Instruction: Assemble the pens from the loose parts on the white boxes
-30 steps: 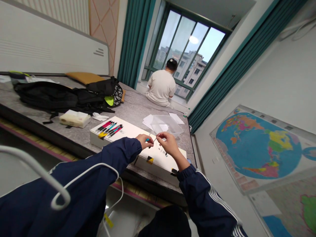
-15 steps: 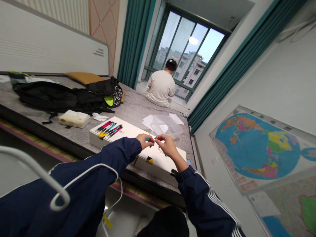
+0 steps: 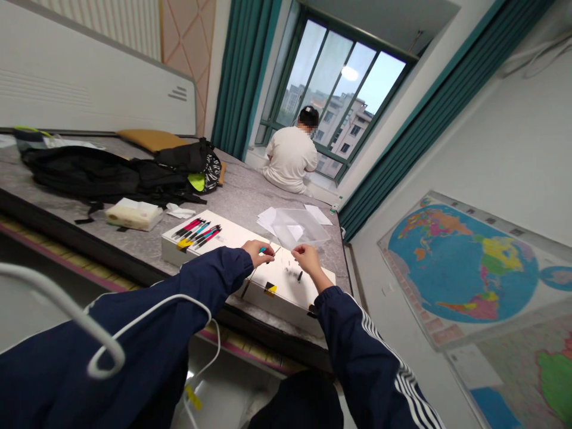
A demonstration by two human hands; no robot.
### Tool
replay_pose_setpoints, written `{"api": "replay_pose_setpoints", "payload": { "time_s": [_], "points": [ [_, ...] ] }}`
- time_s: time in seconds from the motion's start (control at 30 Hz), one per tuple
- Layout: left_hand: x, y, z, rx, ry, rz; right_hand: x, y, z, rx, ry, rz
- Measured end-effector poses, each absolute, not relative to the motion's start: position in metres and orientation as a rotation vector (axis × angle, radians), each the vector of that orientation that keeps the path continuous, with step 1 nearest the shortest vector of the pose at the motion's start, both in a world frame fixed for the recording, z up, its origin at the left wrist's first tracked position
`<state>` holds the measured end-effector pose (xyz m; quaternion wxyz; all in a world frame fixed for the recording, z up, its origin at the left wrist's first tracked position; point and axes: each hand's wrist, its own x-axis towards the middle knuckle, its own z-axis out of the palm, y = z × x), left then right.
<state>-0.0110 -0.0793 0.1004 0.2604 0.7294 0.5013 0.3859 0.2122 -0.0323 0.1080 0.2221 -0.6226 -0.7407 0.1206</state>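
Note:
My left hand [image 3: 258, 254] is closed around a teal pen piece [image 3: 263, 249], and a thin rod, like a refill, sticks out toward the right. Across a small gap, my right hand [image 3: 307, 258] has its thumb and forefinger pinched together; whatever is between them is too small to make out. Both hands are over a white box [image 3: 272, 275]. Below the right hand, a short black piece [image 3: 300, 276] and several tiny clear or pale parts lie on the box. Left of my hands, a row of pens [image 3: 196, 232] in red, teal and black rests on the box top.
Behind the box stand a clear plastic tray [image 3: 308, 225] and white papers [image 3: 267, 218]. A tissue pack [image 3: 134, 214] and black backpack [image 3: 102, 173] lie left on the grey bed surface. A person [image 3: 291, 156] sits by the window. A white cable [image 3: 210, 316] crosses my left sleeve.
My hands were together and have moved apart, the right one going right. The thin rod at the left hand now shows, and the black piece on the box is in sight.

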Motion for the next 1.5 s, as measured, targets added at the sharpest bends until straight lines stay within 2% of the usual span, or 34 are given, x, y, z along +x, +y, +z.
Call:
{"api": "replay_pose_setpoints", "payload": {
  "time_s": [0.2, 0.5, 0.8, 1.07, 1.5],
  "points": [
    [-0.015, -0.076, 0.093, 1.984, 1.387, 0.991, 0.215, -0.013, 0.061, -1.929, -2.013, 0.272],
    [-0.019, -0.075, 0.090, 2.001, 1.405, 0.936, 0.208, 0.008, 0.042, -2.027, -2.083, 0.229],
    [-0.018, -0.072, 0.086, 2.016, 1.403, 0.911, 0.240, 0.009, 0.069, -2.052, -2.351, 0.209],
    [-0.018, -0.070, 0.082, 2.018, 1.391, 0.903, 0.236, -0.013, 0.092, -1.806, -2.815, 0.191],
    [-0.017, -0.075, 0.085, 2.049, 1.400, 0.870, 0.264, -0.030, 0.111, -1.935, -2.936, -0.013]
  ]
}}
